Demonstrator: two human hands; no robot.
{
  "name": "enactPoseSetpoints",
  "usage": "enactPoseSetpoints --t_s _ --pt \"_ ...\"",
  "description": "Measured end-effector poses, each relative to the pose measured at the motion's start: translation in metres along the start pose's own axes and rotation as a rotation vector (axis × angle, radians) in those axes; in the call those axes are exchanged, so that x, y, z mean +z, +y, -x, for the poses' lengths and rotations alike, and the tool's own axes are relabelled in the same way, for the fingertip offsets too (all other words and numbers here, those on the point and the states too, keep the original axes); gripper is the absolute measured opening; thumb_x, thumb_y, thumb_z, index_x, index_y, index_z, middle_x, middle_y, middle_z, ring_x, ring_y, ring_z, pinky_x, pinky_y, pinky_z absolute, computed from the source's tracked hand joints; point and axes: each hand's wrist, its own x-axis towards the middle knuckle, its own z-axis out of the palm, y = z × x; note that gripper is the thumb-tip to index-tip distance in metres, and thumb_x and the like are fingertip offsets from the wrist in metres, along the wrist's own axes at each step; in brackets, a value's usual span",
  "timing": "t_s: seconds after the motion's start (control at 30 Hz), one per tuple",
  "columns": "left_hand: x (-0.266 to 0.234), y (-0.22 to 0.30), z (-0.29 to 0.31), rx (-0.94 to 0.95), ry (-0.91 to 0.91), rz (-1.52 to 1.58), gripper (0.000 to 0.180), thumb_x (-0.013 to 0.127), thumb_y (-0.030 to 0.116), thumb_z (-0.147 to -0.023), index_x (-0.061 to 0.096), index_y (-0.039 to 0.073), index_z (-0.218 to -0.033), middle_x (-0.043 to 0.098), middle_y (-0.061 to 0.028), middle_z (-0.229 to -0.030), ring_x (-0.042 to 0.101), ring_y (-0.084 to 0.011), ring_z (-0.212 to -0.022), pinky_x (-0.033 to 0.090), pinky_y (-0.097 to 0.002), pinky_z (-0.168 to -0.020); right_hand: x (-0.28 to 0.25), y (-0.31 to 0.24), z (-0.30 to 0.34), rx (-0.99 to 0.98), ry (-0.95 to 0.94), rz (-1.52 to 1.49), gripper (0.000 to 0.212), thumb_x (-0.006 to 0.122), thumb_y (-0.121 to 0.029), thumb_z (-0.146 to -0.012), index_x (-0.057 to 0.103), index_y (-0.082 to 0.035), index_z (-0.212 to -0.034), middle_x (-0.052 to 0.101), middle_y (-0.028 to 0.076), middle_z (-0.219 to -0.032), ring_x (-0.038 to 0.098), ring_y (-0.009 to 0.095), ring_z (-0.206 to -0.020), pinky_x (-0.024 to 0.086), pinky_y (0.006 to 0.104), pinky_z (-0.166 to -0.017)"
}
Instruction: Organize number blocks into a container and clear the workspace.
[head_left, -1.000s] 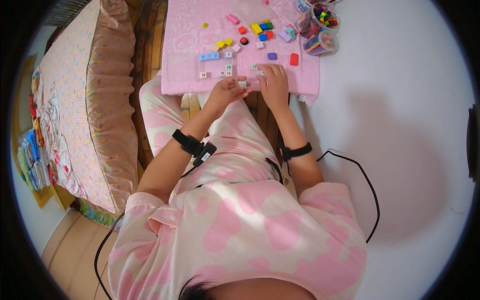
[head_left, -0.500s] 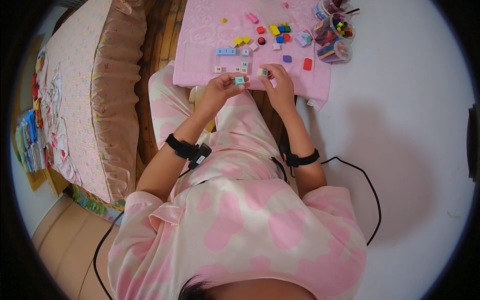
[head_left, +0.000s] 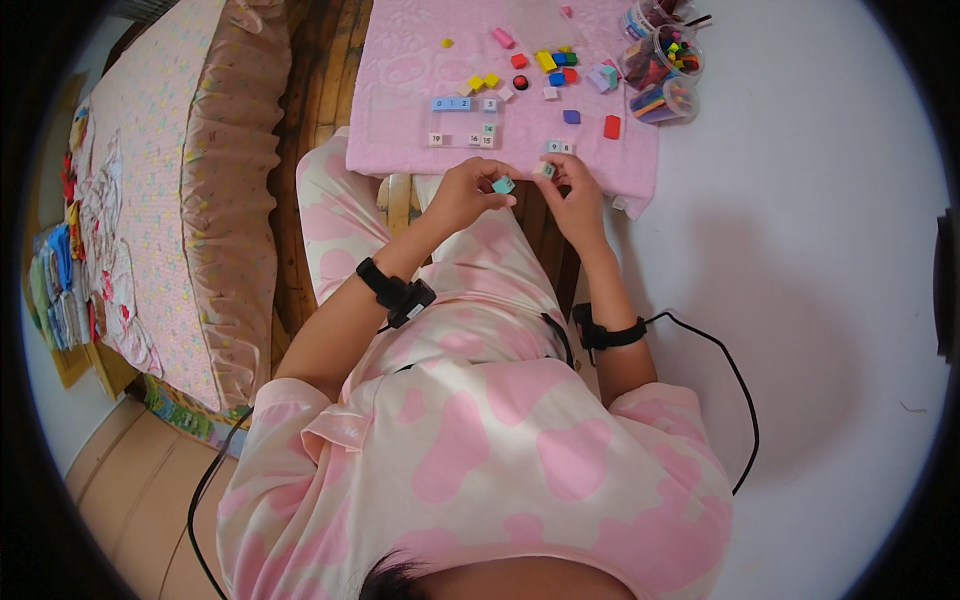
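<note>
Head view. Shows, well left of the left grip, a bed (head_left: 140,200) with a frilled cover. Shows beyond the left grip, on a pink cloth (head_left: 400,60), a clear tray (head_left: 457,124) bearing a blue strip (head_left: 451,104) and several pale printed cubes (head_left: 435,139). With the left hand (head_left: 468,197), pinches a teal cube (head_left: 503,186), turned at an angle, just off the near edge of the cloth. Includes, well beyond both grips, yellow blocks (head_left: 491,80) and a rounded red piece (head_left: 520,83). With the right hand (head_left: 577,203), grasps a small pale cube (head_left: 545,171) at the fingertips, near the left grip but apart from it. Shows, just beyond the right grip, two printed tiles (head_left: 553,147) side by side; farther beyond, a dark blue block (head_left: 571,117). Shows, beyond and right of the right grip, a red block (head_left: 611,127), then clear containers (head_left: 688,98) with coloured contents.
</note>
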Motion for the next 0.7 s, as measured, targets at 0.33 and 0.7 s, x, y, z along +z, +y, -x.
enactPoseSetpoints --t_s 0.33,0.7 --pt "0.014 0.008 -0.089 0.198 0.089 -0.225 0.035 0.076 -0.002 -0.084 0.068 0.003 -0.118 0.068 -0.0029 -0.097 0.063 -0.0110 -0.084 0.054 -0.0269 -0.077 -0.017 0.047 -0.069 -0.162 0.107 0.323 0.030 0.074 -0.008 -0.084 0.067 -0.004 -0.112 0.065 0.014 -0.107 0.064 0.034 -0.101 0.053 0.0422 -0.087" --pt "0.028 0.003 -0.120 0.627 0.323 -1.116 0.013 0.066 0.008 -0.079 0.065 0.005 -0.092 0.060 -0.0100 -0.095 0.063 -0.0296 -0.097 0.054 -0.0409 -0.083 -0.026 0.045 -0.068 -0.092 0.115 0.345 0.031 0.074 -0.009 -0.085 0.068 -0.006 -0.115 0.066 0.012 -0.108 0.064 0.032 -0.099 0.052 0.0421 -0.085"
